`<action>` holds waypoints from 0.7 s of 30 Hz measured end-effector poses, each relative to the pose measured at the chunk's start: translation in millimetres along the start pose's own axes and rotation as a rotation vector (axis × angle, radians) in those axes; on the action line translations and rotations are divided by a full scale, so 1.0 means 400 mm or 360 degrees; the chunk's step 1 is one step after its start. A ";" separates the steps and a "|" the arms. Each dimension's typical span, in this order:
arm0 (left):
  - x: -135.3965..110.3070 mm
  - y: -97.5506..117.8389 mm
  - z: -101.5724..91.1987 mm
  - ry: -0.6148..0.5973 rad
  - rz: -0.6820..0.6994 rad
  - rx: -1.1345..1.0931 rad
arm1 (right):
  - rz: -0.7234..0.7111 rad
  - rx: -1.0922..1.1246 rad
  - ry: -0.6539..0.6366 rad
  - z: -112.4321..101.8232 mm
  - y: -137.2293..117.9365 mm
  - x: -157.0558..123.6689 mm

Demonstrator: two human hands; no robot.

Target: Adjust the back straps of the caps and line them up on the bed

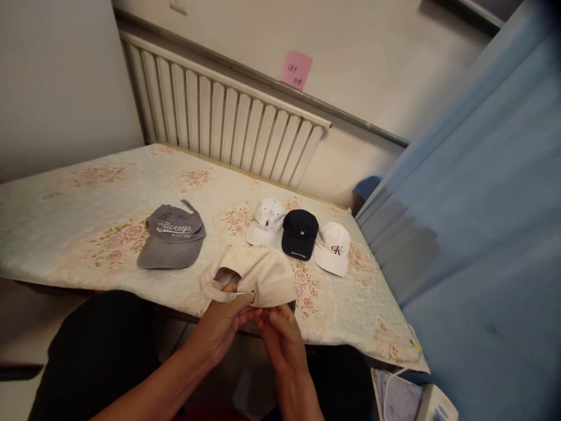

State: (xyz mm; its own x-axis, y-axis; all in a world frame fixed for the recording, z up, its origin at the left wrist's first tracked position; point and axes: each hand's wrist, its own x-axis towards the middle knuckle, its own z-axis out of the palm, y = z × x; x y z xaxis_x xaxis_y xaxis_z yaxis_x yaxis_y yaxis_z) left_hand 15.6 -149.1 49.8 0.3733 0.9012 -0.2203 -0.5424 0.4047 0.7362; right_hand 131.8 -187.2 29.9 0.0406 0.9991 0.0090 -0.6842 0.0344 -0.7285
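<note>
A cream baseball cap (267,272) is held above the near edge of the bed, its back opening and strap with a metal buckle turned toward me. My left hand (223,321) is closed on the strap beside the buckle, thumb on top. Close against it, my right hand (283,330) has its fingers closed at the cap's lower rim, below the buckle. Beyond the cap lie a white cap with a small dark emblem (266,222), a navy cap (300,234) and a white cap with black letters (333,248). A grey cap (173,237) with white script rests to the left.
The caps lie on a table or bed with a floral cover (210,187). Behind it stand a white radiator (223,111) and a wall with a pink note (296,69). A blue curtain (473,222) hangs at right. A white box (438,403) sits low at right.
</note>
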 end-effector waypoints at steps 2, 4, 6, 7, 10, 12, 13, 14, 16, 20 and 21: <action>-0.001 -0.003 0.002 -0.0019 0.0000 0.0010 | 0.0017 -0.0080 -0.0014 0.012 -0.001 -0.005; -0.004 -0.009 0.003 -0.0044 -0.0015 0.0008 | 0.0008 -0.0112 0.0023 0.016 0.007 -0.005; -0.006 -0.015 0.005 -0.0079 -0.0042 0.0005 | 0.0020 -0.0084 0.0076 0.016 0.018 -0.002; -0.007 -0.017 0.006 -0.0099 -0.0052 -0.0001 | 0.0027 -0.0049 0.0108 0.016 0.023 0.001; -0.006 -0.016 0.009 -0.0163 -0.0036 -0.0030 | -0.0045 0.0111 0.0242 0.015 0.027 0.008; -0.005 -0.012 0.011 -0.0186 -0.0012 -0.0041 | -0.0108 0.0196 0.0297 0.015 0.023 0.011; -0.004 -0.010 0.011 -0.0187 -0.0006 -0.0038 | -0.0127 0.0226 0.0306 0.015 0.021 0.012; -0.004 -0.008 0.012 -0.0184 -0.0005 -0.0034 | -0.0139 0.0248 0.0306 0.016 0.018 0.012; -0.003 -0.006 0.013 -0.0169 -0.0001 -0.0038 | -0.0177 0.0262 0.0298 0.017 0.016 0.011; -0.006 -0.004 0.017 -0.0164 0.0003 -0.0039 | -0.0205 0.0161 0.0286 0.025 0.022 0.008; -0.007 -0.004 0.018 -0.0162 -0.0001 -0.0024 | -0.0193 0.0130 0.0291 0.028 0.023 0.007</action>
State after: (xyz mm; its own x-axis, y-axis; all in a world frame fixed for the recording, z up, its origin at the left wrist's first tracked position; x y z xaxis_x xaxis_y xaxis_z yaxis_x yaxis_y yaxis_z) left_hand 21.0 -153.3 53.9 0.4478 0.8808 -0.1536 -0.5534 0.4080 0.7261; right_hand 117.6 -183.7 30.8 0.2524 0.9669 -0.0363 -0.7224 0.1634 -0.6719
